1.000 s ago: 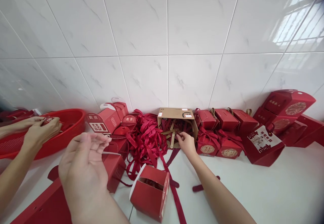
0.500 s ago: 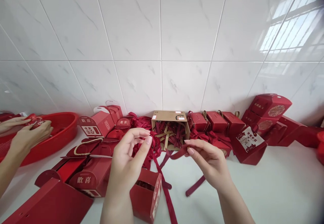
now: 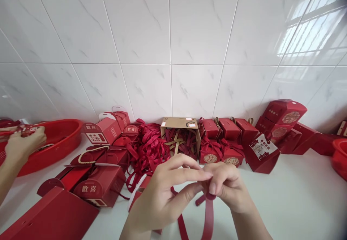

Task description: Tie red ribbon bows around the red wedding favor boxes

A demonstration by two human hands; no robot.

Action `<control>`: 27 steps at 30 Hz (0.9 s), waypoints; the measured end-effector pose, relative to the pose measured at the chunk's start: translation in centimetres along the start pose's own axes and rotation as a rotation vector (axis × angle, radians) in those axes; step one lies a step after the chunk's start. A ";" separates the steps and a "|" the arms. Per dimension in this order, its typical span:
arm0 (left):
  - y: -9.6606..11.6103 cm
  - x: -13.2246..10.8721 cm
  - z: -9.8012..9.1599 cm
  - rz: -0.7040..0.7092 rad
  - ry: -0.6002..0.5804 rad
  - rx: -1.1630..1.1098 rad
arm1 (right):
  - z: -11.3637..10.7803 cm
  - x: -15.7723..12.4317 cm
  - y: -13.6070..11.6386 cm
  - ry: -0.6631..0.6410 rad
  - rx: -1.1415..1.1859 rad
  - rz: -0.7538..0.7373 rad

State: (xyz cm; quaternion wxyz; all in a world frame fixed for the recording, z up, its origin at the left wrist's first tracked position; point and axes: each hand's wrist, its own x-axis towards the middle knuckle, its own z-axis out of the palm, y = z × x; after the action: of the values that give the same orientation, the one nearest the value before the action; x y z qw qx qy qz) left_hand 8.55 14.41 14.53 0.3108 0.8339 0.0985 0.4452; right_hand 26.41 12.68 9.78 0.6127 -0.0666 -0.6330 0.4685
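My left hand [image 3: 173, 189] and my right hand [image 3: 226, 185] meet low in the middle of the head view. Between their fingertips they pinch a dark red strap [image 3: 208, 218], which hangs down in a bent loop. The fingers hide its ends. Behind my left hand a red gift box [image 3: 138, 191] is mostly covered. A narrow red ribbon [image 3: 183, 227] runs along the table below my hands, and the end of another strap [image 3: 200, 200] shows just left of the held one.
A heap of red ribbon [image 3: 151, 146] lies beside a cardboard box [image 3: 179, 121] of red and gold straps. Red gift boxes [image 3: 100, 185] stand left, more [image 3: 230, 129] right. Another person's hand [image 3: 24, 144] holds a red packet over a red basin [image 3: 65, 138].
My left hand has moved right and my right hand slightly lower, so they now touch. The strap, held out by my right hand before, now hangs looped between both.
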 end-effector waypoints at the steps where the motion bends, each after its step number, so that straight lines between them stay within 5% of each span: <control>1: -0.1 0.1 0.1 0.034 0.021 0.017 | 0.1 -0.1 0.1 0.009 0.022 0.011; 11: -0.4 0.2 -0.1 0.322 0.092 0.376 | 1.3 -1.0 -0.7 0.087 0.051 0.086; 18: -1.5 -0.7 1.4 0.433 0.266 0.500 | 2.8 -1.4 -1.4 0.128 -0.344 -0.157; 23: -0.3 -0.3 1.9 0.322 0.251 0.414 | 2.4 -1.5 -2.8 0.091 -0.482 -0.139; 25: 0.9 -0.9 0.6 0.243 0.187 0.455 | 1.5 -2.2 -4.2 -0.020 -0.494 -0.085; 27: 1.9 -2.6 -1.6 0.085 0.317 0.547 | 0.3 -3.4 -5.9 -0.113 -0.521 -0.045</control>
State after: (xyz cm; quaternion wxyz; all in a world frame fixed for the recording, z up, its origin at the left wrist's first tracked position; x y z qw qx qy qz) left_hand 5.54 12.46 14.58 0.0371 0.8101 0.2266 0.5394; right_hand 29.90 7.04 11.42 0.5488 -0.1817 -0.7669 0.2788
